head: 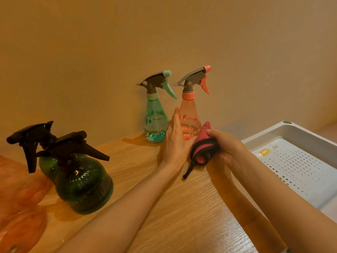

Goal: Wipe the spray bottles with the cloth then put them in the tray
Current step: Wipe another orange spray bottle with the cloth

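A pink spray bottle (189,115) and a teal spray bottle (156,123) stand upright side by side against the wall. My left hand (175,139) is open with fingers reaching between them, touching the pink bottle's left side. My right hand (224,145) is shut on a bunched pink cloth with dark edging (202,147), held just in front of the pink bottle. Two round green spray bottles with black triggers (82,181) (47,163) stand at the left. The white perforated tray (295,167) lies at the right.
A wooden table top (164,207) carries everything and meets a plain wall behind the bottles. An orange translucent thing (16,212) lies at the left edge. The tray's near rim runs along my right forearm.
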Demonstrator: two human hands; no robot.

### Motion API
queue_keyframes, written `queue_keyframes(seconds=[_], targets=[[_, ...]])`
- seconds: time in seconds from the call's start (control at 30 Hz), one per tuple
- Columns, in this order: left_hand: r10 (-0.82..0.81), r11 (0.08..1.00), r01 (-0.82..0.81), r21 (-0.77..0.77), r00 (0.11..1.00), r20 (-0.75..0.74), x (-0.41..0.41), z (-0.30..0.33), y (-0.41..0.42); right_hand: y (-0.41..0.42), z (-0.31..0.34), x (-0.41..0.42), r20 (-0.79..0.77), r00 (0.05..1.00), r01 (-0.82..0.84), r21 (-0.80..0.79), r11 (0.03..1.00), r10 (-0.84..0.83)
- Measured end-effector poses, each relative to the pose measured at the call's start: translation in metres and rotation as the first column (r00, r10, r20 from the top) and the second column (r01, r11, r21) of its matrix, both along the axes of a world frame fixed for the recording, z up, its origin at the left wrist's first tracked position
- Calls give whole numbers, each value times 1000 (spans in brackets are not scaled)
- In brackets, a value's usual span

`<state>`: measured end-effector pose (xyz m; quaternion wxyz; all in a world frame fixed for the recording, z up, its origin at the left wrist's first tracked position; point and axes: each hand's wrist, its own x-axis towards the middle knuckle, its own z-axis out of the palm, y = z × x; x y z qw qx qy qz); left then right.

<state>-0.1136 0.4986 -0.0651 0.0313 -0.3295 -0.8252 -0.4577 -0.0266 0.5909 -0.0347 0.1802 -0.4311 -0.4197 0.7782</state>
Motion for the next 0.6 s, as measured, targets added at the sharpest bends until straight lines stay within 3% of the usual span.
queue_keyframes(seconds=[0.2, 0.47, 0.6], targets=[[9, 997, -13, -69, 998, -63, -2, -1, 0, -4, 2, -7, 17, 1000, -8, 41, 999, 7], [-40, 995, 41, -93, 999, 13, 7, 20, -11, -10, 14, 10, 11, 1000, -1, 45, 999, 1], [-84, 995, 82, -58, 996, -43, 23, 30, -35, -21, 25, 29, -57, 998, 10, -55, 998, -13]])
